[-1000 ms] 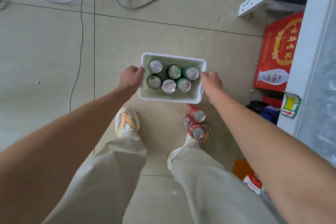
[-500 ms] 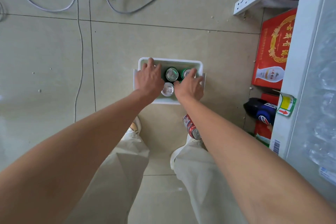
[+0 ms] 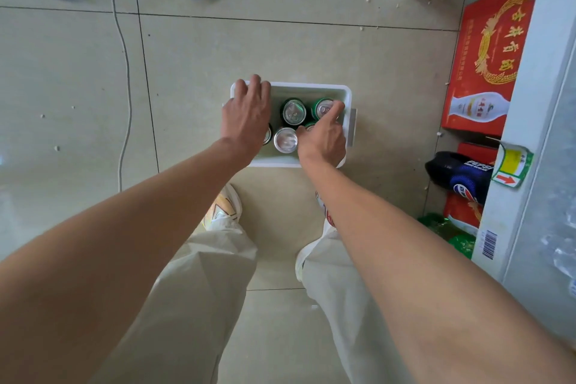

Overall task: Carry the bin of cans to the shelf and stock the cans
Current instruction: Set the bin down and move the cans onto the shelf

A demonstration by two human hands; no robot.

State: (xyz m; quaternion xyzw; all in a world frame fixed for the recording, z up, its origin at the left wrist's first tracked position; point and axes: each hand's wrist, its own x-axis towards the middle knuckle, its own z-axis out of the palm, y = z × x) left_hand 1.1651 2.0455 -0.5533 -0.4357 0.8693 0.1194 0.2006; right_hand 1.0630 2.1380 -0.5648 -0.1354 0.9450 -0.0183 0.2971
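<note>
A white bin (image 3: 308, 87) stands on the tiled floor in front of my feet, with several green cans upright inside. Two silver tops show in the middle (image 3: 293, 111) (image 3: 285, 140). My left hand (image 3: 247, 115) lies palm down over the bin's back-left corner and hides the can below, so I cannot see its grip. My right hand (image 3: 324, 137) reaches into the right side. Its fingers wrap a green can (image 3: 322, 107) and its thumb sits beside the front can.
At the right, a white shelf upright (image 3: 530, 103) rises beside a red gift box (image 3: 489, 56) and a lying Pepsi bottle (image 3: 461, 171). A red can (image 3: 324, 212) peeks out under my right forearm. Cables (image 3: 124, 72) trail across the floor at the left.
A second ago both hands held the bin's side handles. They have since let go and moved inside the bin onto the cans. The bin has stayed on the floor.
</note>
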